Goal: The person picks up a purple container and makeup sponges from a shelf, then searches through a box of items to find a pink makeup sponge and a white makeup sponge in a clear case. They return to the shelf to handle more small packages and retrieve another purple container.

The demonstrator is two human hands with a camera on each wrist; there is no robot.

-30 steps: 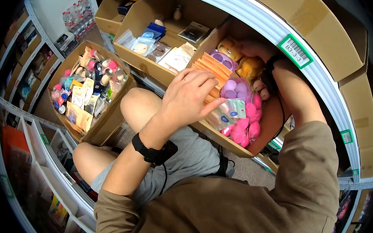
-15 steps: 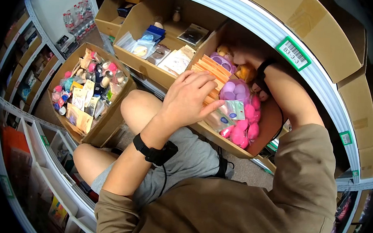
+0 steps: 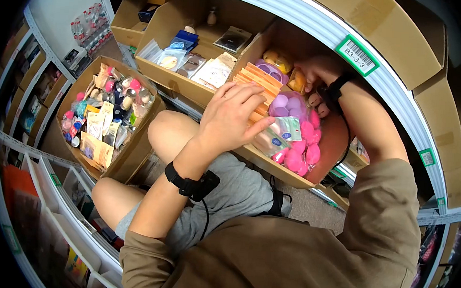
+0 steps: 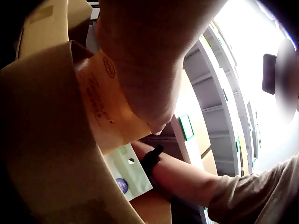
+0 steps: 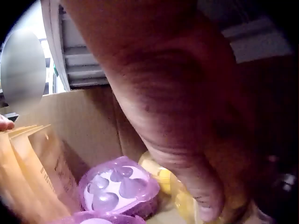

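Note:
My left hand (image 3: 234, 114) lies over a row of orange paper packets (image 3: 262, 77) at the front of a cardboard box, fingers draped on them and thumb extended. Deep in the same box, my right hand (image 3: 321, 70) holds a clear pack with yellow contents (image 3: 297, 80); in the right wrist view its thumb presses on the yellow pack (image 5: 184, 200) while the other fingers are mostly hidden. Purple packs of sponges (image 5: 119, 184) sit between the packets and this hand. Another yellow pack (image 3: 278, 59) lies at the back. Pink sponges (image 3: 302, 157) fill the near right corner.
A divided cardboard bin (image 3: 191, 90) with flat packs adjoins on the left. Lower left stands a carton (image 3: 128, 155) full of mixed beauty items. A white shelf beam (image 3: 314, 21) with a barcode label (image 3: 357, 55) runs above my right arm.
My right hand shifted about among the yellow packs at the back of the box, and the nearer yellow pack moved slightly. The left hand stays on the orange packets.

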